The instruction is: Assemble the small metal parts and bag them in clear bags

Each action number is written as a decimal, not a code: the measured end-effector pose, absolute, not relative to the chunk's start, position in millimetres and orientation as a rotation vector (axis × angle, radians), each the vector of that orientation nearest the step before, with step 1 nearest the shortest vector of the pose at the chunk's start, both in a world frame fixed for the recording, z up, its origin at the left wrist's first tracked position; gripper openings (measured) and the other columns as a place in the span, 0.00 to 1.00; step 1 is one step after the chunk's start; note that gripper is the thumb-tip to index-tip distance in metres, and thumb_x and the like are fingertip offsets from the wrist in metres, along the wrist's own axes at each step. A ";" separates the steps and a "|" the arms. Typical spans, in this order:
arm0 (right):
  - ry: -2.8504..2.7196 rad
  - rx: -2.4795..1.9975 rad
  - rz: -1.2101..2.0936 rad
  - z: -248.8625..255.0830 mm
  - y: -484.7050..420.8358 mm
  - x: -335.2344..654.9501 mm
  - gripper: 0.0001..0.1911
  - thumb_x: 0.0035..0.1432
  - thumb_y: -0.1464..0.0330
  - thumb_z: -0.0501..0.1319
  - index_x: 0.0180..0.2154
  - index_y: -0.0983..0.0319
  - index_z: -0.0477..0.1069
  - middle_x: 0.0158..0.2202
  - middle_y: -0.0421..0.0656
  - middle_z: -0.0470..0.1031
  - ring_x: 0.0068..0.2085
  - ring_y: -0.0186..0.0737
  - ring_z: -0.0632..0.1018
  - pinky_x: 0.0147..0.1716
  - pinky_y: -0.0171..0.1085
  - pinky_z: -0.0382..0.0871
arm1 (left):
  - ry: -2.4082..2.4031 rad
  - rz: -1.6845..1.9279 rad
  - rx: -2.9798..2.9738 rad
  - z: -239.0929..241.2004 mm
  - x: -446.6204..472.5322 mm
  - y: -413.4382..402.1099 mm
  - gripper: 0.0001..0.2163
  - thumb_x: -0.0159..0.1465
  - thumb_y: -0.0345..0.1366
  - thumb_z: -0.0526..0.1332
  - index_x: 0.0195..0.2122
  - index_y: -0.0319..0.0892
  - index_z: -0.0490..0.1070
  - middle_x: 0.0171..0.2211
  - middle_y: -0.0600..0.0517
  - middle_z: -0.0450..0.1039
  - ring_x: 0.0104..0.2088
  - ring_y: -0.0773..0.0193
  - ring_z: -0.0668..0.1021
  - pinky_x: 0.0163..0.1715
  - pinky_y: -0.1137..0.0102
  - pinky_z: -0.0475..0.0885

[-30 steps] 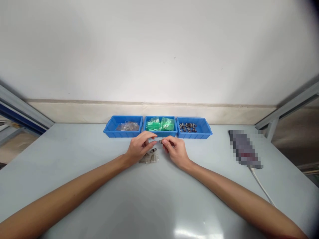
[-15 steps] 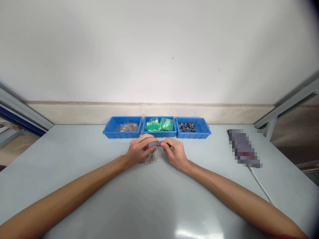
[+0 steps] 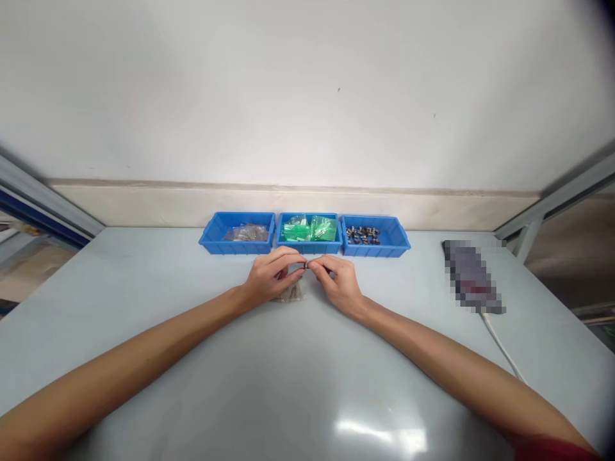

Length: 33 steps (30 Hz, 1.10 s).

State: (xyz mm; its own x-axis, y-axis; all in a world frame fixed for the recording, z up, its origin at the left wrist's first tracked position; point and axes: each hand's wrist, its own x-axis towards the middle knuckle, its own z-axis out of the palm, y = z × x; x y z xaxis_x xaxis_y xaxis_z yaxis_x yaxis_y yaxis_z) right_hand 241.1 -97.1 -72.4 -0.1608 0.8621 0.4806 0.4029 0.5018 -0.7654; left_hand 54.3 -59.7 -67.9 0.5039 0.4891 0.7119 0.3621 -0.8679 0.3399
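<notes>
My left hand [image 3: 270, 275] and my right hand [image 3: 339, 282] meet at the middle of the table, fingertips close together. Between them is a small dark metal part [image 3: 305, 266], too small to name surely; it resembles the pieces in the right bin. The thumb and index finger of my left hand pinch it from the left. From the other side, the closed fingers of my right hand grip its end. A clear plastic bag [image 3: 291, 292] with greyish contents lies on the table, partly hidden below my left hand.
Three blue bins stand in a row by the wall: the left bin [image 3: 207, 242] has clear bags, the middle bin [image 3: 307, 248] green packets, the right bin [image 3: 396, 242] several small metal parts. A pixelated dark object [image 3: 473, 275] with a white cable [image 3: 504, 349] lies at right.
The camera view has tilted slightly, so bins and hands appear higher. Both hands stay together on the small metal part, with the fingertips shifted a little around it.
</notes>
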 end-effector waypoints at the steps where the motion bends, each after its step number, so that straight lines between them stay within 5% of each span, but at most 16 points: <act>1: -1.763 -1.068 0.583 -72.5 -97.4 241.2 0.14 0.65 0.64 0.54 0.33 0.61 0.75 0.29 0.41 0.77 0.30 0.35 0.74 0.33 0.34 0.67 | 0.740 1.306 2.579 -67.9 54.4 -59.8 0.07 0.65 0.36 0.59 0.39 0.39 0.73 0.36 0.46 0.76 0.20 0.73 0.69 0.23 0.77 0.69; 6: -1.717 -1.080 0.592 -74.1 -98.9 242.0 0.10 0.62 0.64 0.57 0.40 0.61 0.75 0.33 0.42 0.78 0.29 0.34 0.74 0.31 0.34 0.68 | 0.775 1.327 2.520 -67.9 54.8 -59.7 0.07 0.65 0.35 0.59 0.40 0.39 0.73 0.35 0.46 0.75 0.23 0.71 0.70 0.23 0.76 0.68; 33: -1.764 -1.015 0.547 -74.3 -96.8 241.2 0.10 0.64 0.67 0.56 0.38 0.61 0.76 0.32 0.41 0.79 0.31 0.34 0.75 0.33 0.32 0.68 | 0.667 1.352 2.552 -68.3 55.6 -57.2 0.07 0.64 0.33 0.61 0.42 0.38 0.73 0.37 0.47 0.75 0.31 0.71 0.75 0.25 0.79 0.69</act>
State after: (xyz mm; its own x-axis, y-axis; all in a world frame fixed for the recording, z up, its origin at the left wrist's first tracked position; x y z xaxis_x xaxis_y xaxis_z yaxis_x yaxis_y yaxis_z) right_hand 241.2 -96.8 -74.3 -0.1611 0.8323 0.5303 0.3862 0.5477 -0.7422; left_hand 55.6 -57.2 -68.3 0.4869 0.4649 0.7394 0.3040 -0.8838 0.3556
